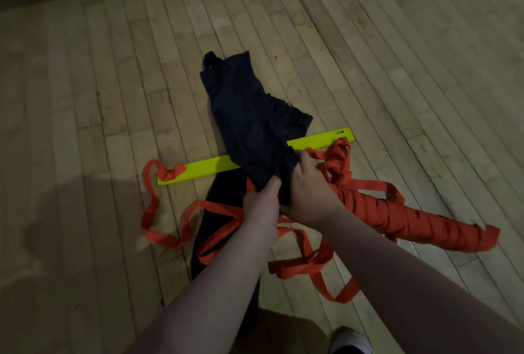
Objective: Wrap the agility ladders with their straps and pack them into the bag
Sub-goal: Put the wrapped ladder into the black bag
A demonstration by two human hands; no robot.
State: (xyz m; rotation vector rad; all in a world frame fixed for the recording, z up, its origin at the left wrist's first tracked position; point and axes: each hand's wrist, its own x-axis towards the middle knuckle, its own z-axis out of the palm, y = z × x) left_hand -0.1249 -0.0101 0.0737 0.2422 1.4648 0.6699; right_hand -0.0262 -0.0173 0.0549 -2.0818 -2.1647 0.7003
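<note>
On the wooden plank floor (113, 76), a dark bag (249, 115) lies crumpled, its closed end pointing away from the person and its near end gathered up in both hands. The left hand (262, 197) pinches the bag's near edge, fingers curled into the cloth. The right hand (307, 192) sits just beside it, touching it, its fingers (305, 161) clenched round the same bunched edge from the right side. A yellow-green ladder rung (204, 168) lies flat across the floor under the bag, one end showing to the left and the other, with a slot in it, showing to the right. An orange strap is knotted loosely round the rung's left end. A wrapped ladder bundle (397, 217), bound round and round in orange strap, lies to the right; one end is against the right wrist, the other points away to the right. Whether that end is inside the bag's mouth cannot be told, as the hands hide it. Loose orange straps (170, 237) trail in loops over the floor, beneath the forearms and left of them. A dark strip of cloth (224, 206) runs under the left forearm. A shoe (351, 342) shows at the bottom edge.
</note>
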